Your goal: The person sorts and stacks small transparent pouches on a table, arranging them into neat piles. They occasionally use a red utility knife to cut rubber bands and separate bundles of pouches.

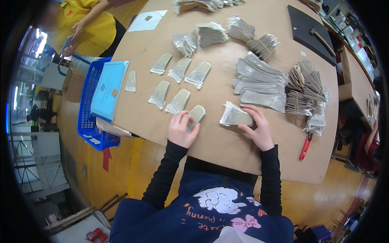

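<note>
Left hand [183, 129] pinches insole piece [196, 114] | right hand [256, 128] grips stack [236, 116] | blue crate [90, 101] holds folder [109, 89]

Blue plastic crate [87, 117] at table's left edge; red-handled pliers [305, 146] near right edge; hammer [321, 37] on black mat [302, 24].

Bright, even overhead light on bench [227, 146]; soft short shadows under hands. Mild glare off window at left edge. Heavy fisheye bend, black vignette at corners. Centre sharp, rim soft and smeared.
</note>
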The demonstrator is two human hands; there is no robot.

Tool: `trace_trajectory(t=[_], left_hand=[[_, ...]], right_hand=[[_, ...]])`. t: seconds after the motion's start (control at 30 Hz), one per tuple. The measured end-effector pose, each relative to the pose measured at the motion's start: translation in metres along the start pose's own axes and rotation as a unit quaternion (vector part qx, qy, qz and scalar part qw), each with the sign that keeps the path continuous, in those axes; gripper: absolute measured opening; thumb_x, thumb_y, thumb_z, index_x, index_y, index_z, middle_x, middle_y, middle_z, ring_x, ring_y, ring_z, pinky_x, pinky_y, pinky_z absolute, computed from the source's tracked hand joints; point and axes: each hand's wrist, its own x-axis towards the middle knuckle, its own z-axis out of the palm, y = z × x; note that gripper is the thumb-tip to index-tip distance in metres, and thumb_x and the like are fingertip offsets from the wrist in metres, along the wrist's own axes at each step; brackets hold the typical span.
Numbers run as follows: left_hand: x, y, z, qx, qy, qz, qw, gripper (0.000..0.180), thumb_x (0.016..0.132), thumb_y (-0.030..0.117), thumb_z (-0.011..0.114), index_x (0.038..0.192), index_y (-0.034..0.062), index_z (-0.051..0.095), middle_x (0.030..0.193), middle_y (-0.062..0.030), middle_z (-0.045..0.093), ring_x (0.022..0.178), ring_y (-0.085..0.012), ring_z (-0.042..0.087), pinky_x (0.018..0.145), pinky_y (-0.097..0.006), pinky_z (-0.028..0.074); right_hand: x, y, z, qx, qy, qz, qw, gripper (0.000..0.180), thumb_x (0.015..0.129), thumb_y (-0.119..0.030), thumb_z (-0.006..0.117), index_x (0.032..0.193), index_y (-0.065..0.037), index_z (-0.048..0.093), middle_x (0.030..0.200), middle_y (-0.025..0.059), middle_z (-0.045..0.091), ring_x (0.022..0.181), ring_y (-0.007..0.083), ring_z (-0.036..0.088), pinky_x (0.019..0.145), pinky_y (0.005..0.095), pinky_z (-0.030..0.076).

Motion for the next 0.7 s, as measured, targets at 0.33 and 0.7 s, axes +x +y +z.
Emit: trace_trajectory(t=[0.33,0.7], left_hand=[[0.012,0.006,0.031,-0.010,0.003,-0.060,0.998,0.030,0.073,0.017,0.079,0.090,0.0046,0.058,0.115,-0.0126,0.057,0.106,-0.0344,0.054,0.091,-0.042,0.045],[0.094,-0.190,-0.063,0.149,0.252,-0.152,0.944,0.037,0.079,0.026,0.078,0.103,0.0046,0.061,0.110,-0.0154,0.065,0.107,-0.0361,0.059,0.093,-0.045,0.045]], right_hand=[[0.000,0.000,0.002,-0.010,0.007,0.016,1.000,0.051,0.075,-0.010,0.080,0.122,0.000,0.062,0.130,0.0129,0.058,0.120,0.0285,0.056,0.101,0.0365,0.044],[-0.001,0.002,0.003,-0.024,0.002,0.015,1.000,0.052,0.074,-0.006,0.080,0.122,0.000,0.062,0.130,0.0127,0.059,0.121,0.0277,0.056,0.102,0.0362,0.044]])
